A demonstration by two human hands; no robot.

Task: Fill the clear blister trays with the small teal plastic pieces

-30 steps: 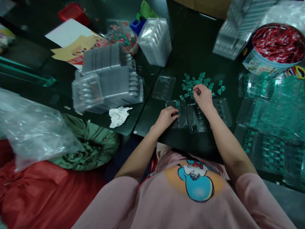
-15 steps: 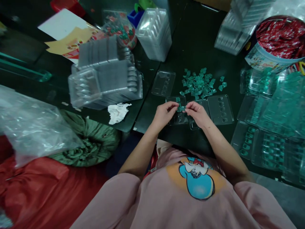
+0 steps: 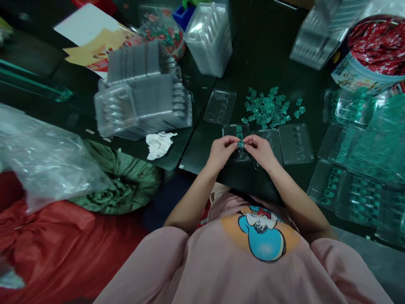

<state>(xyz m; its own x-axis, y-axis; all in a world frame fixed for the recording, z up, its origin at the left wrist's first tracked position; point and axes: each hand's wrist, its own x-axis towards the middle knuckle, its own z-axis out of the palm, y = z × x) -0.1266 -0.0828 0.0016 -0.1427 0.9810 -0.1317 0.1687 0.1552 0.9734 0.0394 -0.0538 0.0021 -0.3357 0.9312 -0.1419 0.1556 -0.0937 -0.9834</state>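
Observation:
Both hands meet over a clear plastic tray (image 3: 236, 131) on the dark table. My left hand (image 3: 221, 150) pinches at a small green piece (image 3: 241, 144) from one side, and my right hand (image 3: 260, 150) closes on the same spot from the other. Above the fingertips, more green pieces (image 3: 238, 128) sit in the tray's column of hollows. Beyond the hands lies a loose heap of translucent green pieces (image 3: 267, 107). Unfilled clear trays flank them: one at the upper left (image 3: 220, 105), one at the right (image 3: 295, 143), and one partly under my right hand (image 3: 268, 136).
Stacked clear trays (image 3: 142, 101) and crumpled white tissue (image 3: 160, 145) are at the left. Another tray stack (image 3: 209, 40) stands further back. On the right are trays holding green pieces (image 3: 363, 196) and a bucket of red packets (image 3: 363, 71).
My hands have drawn closer together over the tray. A green piece now shows in the hollow below the top one. The whole view has shifted slightly.

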